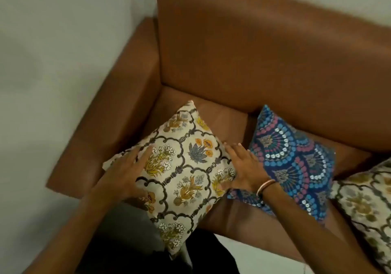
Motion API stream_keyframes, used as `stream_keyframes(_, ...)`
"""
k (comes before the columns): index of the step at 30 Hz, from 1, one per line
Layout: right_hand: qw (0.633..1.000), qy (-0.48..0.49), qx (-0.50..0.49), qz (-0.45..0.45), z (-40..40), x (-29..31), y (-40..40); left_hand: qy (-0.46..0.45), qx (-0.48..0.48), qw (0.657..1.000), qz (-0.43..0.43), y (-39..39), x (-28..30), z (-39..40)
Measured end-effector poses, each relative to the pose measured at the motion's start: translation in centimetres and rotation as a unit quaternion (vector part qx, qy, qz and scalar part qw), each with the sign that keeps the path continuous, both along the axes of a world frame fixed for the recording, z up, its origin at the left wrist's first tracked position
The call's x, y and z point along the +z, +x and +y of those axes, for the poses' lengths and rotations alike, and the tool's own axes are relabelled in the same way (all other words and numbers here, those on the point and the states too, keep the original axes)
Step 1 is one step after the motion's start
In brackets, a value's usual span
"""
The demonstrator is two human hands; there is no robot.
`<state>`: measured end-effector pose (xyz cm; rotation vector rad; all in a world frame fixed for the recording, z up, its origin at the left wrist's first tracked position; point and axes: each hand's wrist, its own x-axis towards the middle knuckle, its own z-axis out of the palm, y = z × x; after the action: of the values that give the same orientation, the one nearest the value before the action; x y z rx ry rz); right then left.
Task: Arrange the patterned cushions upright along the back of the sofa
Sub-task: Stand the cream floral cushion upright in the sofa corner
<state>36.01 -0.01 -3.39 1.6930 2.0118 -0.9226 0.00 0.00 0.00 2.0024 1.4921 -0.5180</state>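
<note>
A cream cushion with yellow and blue flowers [184, 167] hangs over the front of the brown leather sofa seat [224, 119], turned like a diamond. My left hand [124, 172] grips its left edge and my right hand [243, 165] grips its right edge. Just right of it a blue cushion with pink and white fan motifs [296, 159] lies tilted on the seat, partly under my right wrist. A second cream floral cushion [368, 206] lies at the far right, cut off by the frame edge. The sofa back [264, 51] is bare.
The sofa's left armrest [118, 108] stands against a pale wall [63, 62]. My dark and grey clothing [131, 231] shows below the held cushion, with a strip of light floor [249, 250] in front of the seat.
</note>
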Motion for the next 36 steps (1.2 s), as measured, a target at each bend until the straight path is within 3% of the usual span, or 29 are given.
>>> stream_keyframes(5, 0.988, -0.084, -0.049, 0.120, 2.8, -7.2, 1.3, -0.066, -0.016, 0.998, 0.008, -0.4, -8.4, 5.5)
stream_keyframes(11, 0.962, -0.027, -0.134, 0.237, 2.5, -9.7, 0.6, -0.042, 0.015, 0.998, -0.053, -0.9, -12.5, 6.4)
stream_keyframes(17, 0.968, 0.168, -0.136, 0.129, 2.0, -6.0, -0.8, 0.136, -0.036, 0.986, -0.091, 0.6, -8.9, 8.1)
stream_keyframes(21, 0.920, 0.361, -0.128, 0.079, 6.1, -2.1, 0.2, 0.265, -0.059, 0.955, -0.119, 2.6, -5.6, 13.4)
stream_keyframes(25, 0.869, 0.469, -0.157, 0.035, 11.1, 0.9, 2.0, 0.353, -0.058, 0.925, -0.130, 5.5, -2.8, 20.3)
stream_keyframes(27, 0.860, 0.481, -0.168, 0.020, 13.3, 1.7, 2.2, 0.369, -0.067, 0.919, -0.125, 6.6, -1.7, 24.0)
stream_keyframes(30, 0.882, 0.436, -0.178, -0.006, 16.0, 1.8, 2.0, 0.324, -0.077, 0.938, -0.091, 7.7, -1.0, 27.1)
stream_keyframes(32, 0.894, 0.409, -0.185, -0.016, 17.0, 1.4, 2.2, 0.291, -0.080, 0.951, -0.072, 7.8, -1.0, 27.6)
stream_keyframes(36, 0.897, 0.410, -0.167, 0.007, 16.2, 0.5, 3.9, 0.309, -0.048, 0.948, -0.066, 7.5, -1.4, 25.9)
